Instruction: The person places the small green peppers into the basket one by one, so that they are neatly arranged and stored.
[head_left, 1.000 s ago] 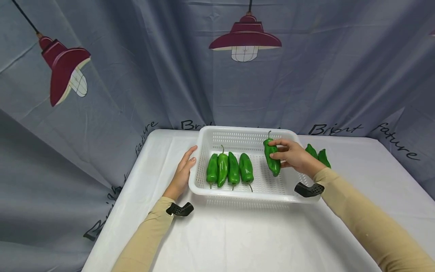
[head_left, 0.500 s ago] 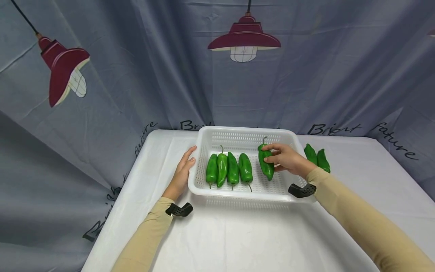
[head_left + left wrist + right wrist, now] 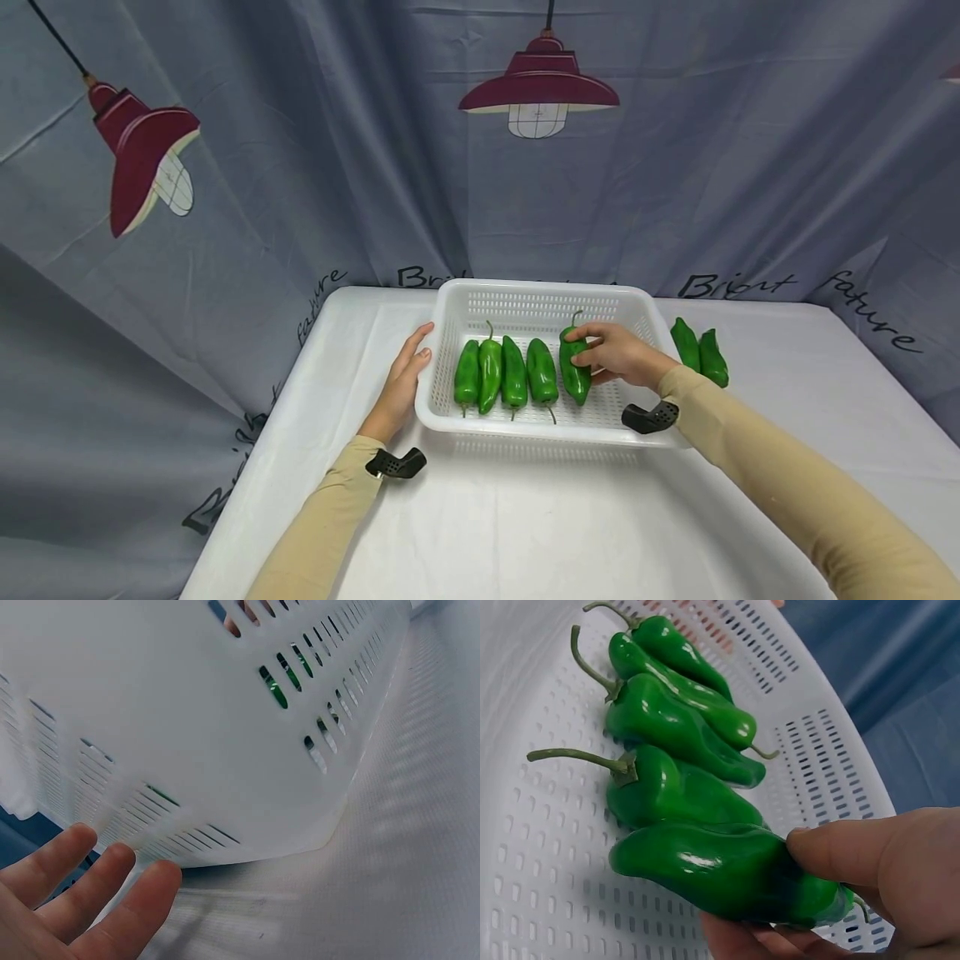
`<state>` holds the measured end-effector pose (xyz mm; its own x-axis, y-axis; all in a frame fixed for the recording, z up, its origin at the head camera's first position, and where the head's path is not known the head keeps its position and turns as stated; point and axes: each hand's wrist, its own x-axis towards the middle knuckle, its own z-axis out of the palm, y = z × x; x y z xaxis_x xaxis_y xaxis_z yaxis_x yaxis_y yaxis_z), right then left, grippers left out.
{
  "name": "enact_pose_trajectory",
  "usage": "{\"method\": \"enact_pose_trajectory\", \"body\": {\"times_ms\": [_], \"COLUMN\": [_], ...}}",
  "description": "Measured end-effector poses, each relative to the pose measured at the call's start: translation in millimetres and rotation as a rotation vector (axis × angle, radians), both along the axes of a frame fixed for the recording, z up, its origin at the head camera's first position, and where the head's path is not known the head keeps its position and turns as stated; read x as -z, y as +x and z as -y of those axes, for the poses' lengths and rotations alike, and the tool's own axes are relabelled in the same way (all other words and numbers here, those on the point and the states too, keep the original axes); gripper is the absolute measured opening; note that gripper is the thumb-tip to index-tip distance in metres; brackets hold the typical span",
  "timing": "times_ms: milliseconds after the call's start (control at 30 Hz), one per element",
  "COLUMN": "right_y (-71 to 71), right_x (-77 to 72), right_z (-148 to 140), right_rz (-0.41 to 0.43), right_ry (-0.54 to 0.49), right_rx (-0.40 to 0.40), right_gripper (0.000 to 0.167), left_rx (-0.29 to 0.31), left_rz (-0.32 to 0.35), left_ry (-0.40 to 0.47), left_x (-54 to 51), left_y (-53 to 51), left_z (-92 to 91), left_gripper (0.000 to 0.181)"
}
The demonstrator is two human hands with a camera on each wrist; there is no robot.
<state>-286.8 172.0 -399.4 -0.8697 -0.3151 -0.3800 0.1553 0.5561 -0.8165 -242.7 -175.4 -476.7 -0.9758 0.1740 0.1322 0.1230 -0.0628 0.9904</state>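
Observation:
In the head view, my right hand holds a green pepper, stem toward the back, inside a white perforated plastic basket. The right wrist view shows the thumb on one side of this pepper and the fingers under the other, its body against the neighbouring pepper. Several green peppers lie side by side in the basket's left part. Against the basket's left end rests my left hand, its fingers extended; the left wrist view has the fingertips beside the slotted wall.
Right of the basket, two more green peppers lie on the white-covered table. A grey-blue curtain with printed lamps hangs behind the table's far edge and down its left side.
My right hand has carried the held pepper leftward and lower, up beside the row in the basket. The left hand and the basket have stayed in place.

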Motion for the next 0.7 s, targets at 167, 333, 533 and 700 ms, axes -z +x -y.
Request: {"method": "enact_pose_trajectory", "body": {"times_ms": [167,333,533,700], "right_y": [-2.4,-3.0,-2.8,-3.7], "right_x": [4.1,5.0,4.8,6.9], "right_z": [1.8,4.2,6.6,7.9], "right_rz": [0.034,0.058,0.091,0.108], "right_ry": [0.019,0.032,0.046,0.069], "right_rx": [-0.017,-0.022,-0.043,-0.058], "right_gripper": [0.05,0.048,0.048,0.049], "left_rx": [-0.003,-0.006,-0.007,-0.007], "left_rz": [0.004,0.006,0.004,0.001], "left_ry": [0.001,0.001,-0.001,-0.004], "left_x": [0.1,-0.2,-0.4,-0.9], "left_y": [-0.2,0.5,0.7,1.0], "left_z": [-0.5,-0.9,-1.0,-1.2], "left_gripper": [0.052,0.052,0.053,0.053]}}
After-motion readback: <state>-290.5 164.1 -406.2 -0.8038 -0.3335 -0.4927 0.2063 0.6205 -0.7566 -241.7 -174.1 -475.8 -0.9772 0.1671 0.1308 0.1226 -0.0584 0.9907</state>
